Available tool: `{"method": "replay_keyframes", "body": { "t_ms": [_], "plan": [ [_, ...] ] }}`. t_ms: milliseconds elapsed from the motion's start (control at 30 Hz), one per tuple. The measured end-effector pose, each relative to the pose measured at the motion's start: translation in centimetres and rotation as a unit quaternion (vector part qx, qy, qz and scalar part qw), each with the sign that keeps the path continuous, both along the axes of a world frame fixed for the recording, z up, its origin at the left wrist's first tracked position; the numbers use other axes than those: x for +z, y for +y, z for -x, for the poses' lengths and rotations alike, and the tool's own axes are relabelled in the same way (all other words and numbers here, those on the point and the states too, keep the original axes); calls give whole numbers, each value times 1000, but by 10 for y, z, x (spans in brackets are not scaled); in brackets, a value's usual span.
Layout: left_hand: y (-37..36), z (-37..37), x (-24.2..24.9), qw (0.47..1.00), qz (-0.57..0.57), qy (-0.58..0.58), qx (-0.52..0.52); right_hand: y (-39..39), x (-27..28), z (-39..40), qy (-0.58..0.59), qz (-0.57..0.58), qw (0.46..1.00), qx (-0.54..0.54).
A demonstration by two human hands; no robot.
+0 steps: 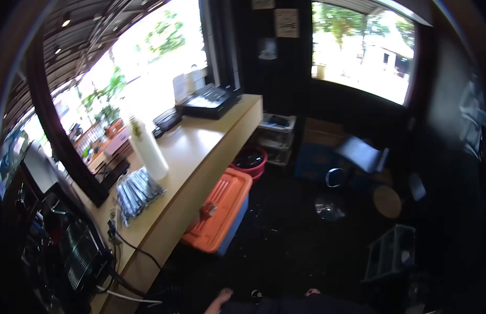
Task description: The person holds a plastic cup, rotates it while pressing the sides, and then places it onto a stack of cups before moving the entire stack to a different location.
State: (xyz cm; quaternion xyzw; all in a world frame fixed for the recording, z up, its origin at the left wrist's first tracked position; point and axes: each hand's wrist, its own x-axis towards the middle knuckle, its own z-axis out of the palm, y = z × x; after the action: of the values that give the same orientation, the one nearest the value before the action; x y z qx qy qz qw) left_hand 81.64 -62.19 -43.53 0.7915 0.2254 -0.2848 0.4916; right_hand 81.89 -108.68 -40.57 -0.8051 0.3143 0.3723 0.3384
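Observation:
My left hand (225, 294) hangs low at the bottom edge, over the dark floor, with its forearm beside my dark clothing. It looks small and blurred, so the fingers cannot be made out, and I see no object in it. A small pinkish patch that appears to be my right hand (312, 291) shows at the bottom, mostly hidden by the clothing. Neither hand touches the counter (185, 152) on the left. Closest to the left hand stands a storage box with an orange lid (230, 209), under that counter.
On the counter are a bundle of wrapped sticks (135, 193), a tall whitish bottle (147, 149) and a black device (209, 102). A red tub (250, 162) and a small shelf (279, 131) stand behind the box. At right sits a grey-green crate (390, 251); cables (141, 250) hang nearby.

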Motion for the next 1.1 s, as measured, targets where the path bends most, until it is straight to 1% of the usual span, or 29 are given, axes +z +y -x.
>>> {"method": "replay_keyframes", "body": {
  "t_ms": [67, 100, 133, 167, 200, 267, 300, 333, 367, 400, 433, 467, 500, 533, 567, 600, 633, 667, 700, 733, 767, 800, 833, 900, 933, 1000, 1033, 1067, 1100],
  "plan": [
    [1, -34, -6, 992, 62, -71, 86, 16, 1, -51, 1, -2, 1000, 29],
    [-2, -46, 8, 992, 55, -76, 89, 23, -1, -75, 10, -3, 998, 58],
    [-7, -61, 33, 991, 47, -82, 91, 24, -18, -103, -19, -34, 997, 65],
    [-9, -67, 44, 989, 44, -77, 119, 28, -30, -127, -48, -66, 994, 70],
    [-11, -77, 51, 986, 61, -77, 134, 37, -31, -151, -41, -68, 992, 97],
    [-6, -107, 66, 978, 76, -84, 173, 65, -19, -212, -183, -117, 963, 156],
    [-4, -120, 74, 966, 92, -121, 210, 82, -15, -250, -252, -134, 941, 182],
    [-5, -125, 85, 951, 105, -152, 247, 98, -15, -291, -320, -200, 902, 210],
    [-2, -140, 103, 936, 133, -151, 288, 126, 5, -332, -288, -239, 914, 156],
    [3, -161, 128, 929, 127, -157, 310, 159, 54, -368, -379, -246, 870, 196],
    [3, -177, 159, 921, 129, -203, 307, 192, 95, -406, -436, -258, 830, 233],
    [3, -196, 191, 912, 129, -248, 301, 228, 151, -434, -421, -324, 822, 204],
    [7, -215, 223, 896, 172, -282, 296, 261, 178, -463, -455, -367, 781, 219],
    [12, -234, 255, 878, 213, -316, 290, 291, 207, -487, -496, -412, 724, 245],
    [15, -254, 292, 850, 202, -400, 278, 316, 253, -500, -493, -419, 708, 284],
    [21, -272, 322, 817, 186, -480, 262, 343, 290, -511, -501, -469, 655, 318],
    [29, -292, 338, 767, 127, -555, 297, 370, 314, -521, -504, -518, 598, 347],
    [39, -310, 352, 709, 65, -623, 325, 396, 322, -531, -506, -528, 566, 381],
    [53, -324, 371, 670, -26, -650, 356, 421, 329, -538, -508, -538, 531, 413],
    [68, -337, 388, 624, -116, -672, 381, 447, 340, -543, -466, -551, 535, 439],
    [85, -351, 397, 591, -95, -679, 425, 469, 348, -546, -426, -561, 536, 465],
    [104, -365, 403, 553, -73, -687, 466, 488, 350, -548, -421, -566, 530, 471],
    [121, -375, 409, 546, -80, -690, 469, 510, 348, -551, -419, -549, 521, 501],
    [153, -388, 418, 548, -200, -650, 487, 541, 341, -562, -422, -535, 505, 529],
    [168, -390, 411, 545, -204, -653, 486, 551, 335, -565, -414, -520, 501, 554],
    [193, -398, 414, 604, -269, -614, 432, 565, 333, -569, -411, -506, 493, 577],
    [195, -406, 417, 615, -174, -656, 401, 566, 333, -569, -408, -507, 491, 580],
    [192, -410, 416, 612, -173, -659, 402, 565, 332, -568, -405, -506, 489, 584],
    [184, -412, 421, 644, -162, -615, 426, 565, 331, -567, -398, -520, 485, 579]
  ]
}}
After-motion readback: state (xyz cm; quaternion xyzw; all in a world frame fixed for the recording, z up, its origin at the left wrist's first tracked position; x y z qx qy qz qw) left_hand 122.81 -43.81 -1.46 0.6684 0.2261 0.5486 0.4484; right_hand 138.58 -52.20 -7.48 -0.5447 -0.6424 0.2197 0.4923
